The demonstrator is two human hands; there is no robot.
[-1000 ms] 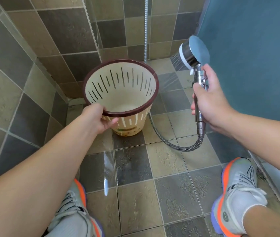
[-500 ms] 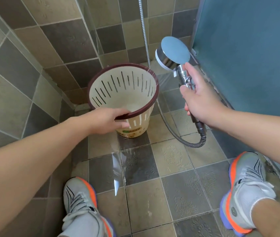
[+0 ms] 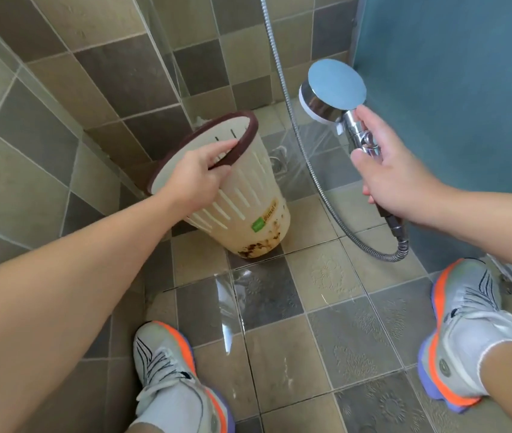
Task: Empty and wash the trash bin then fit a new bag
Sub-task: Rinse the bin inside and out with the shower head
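A cream slotted trash bin (image 3: 248,210) with a dark brown rim stands tilted on the tiled floor, its mouth turned left toward the wall. Brown stains and a green label show on its lower side. My left hand (image 3: 197,176) grips the rim, fingers curled over the edge. My right hand (image 3: 386,176) holds the chrome handle of a shower head (image 3: 332,89), which sprays water down and left toward the floor beside the bin. The bin's inside is mostly hidden.
A metal hose (image 3: 317,170) loops from the wall past the bin to the handle. A floor drain (image 3: 276,162) lies behind the bin. A blue panel (image 3: 451,73) stands on the right, tiled walls on the left. My two shoes (image 3: 170,370) stand on wet tiles.
The bin has tipped from upright to leaning left, its stained side now facing me. The shower head moved right and higher, away from the bin's mouth.
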